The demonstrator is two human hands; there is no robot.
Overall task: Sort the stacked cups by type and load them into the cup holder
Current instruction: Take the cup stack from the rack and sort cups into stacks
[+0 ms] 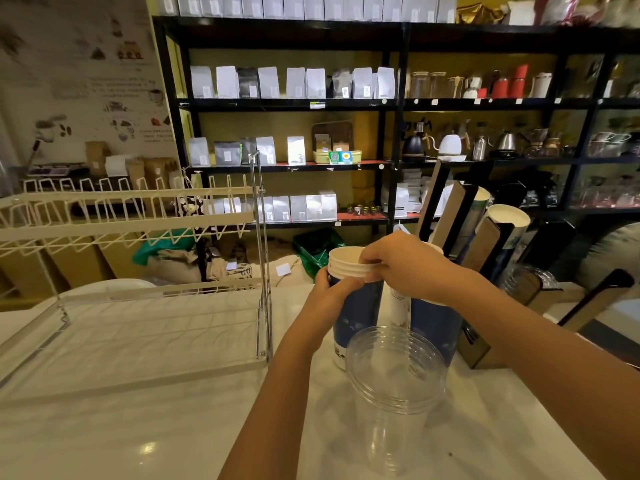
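Observation:
A stack of blue paper cups (356,306) with white rims stands upright on the white counter. My left hand (334,289) grips its upper side. My right hand (405,263) pinches the rim of the top cup from above. A second blue paper cup stack (436,323) stands just right of it, partly hidden by my right hand. A stack of clear plastic cups (394,386) stands nearer to me. The slanted cup holder (481,251) at the right holds paper cups (509,220) in its channels.
A white wire dish rack (138,216) fills the left of the counter (138,427). Black shelves (391,105) with white bags and kettles line the back wall. Clear cups (530,278) sit low in the holder at the right.

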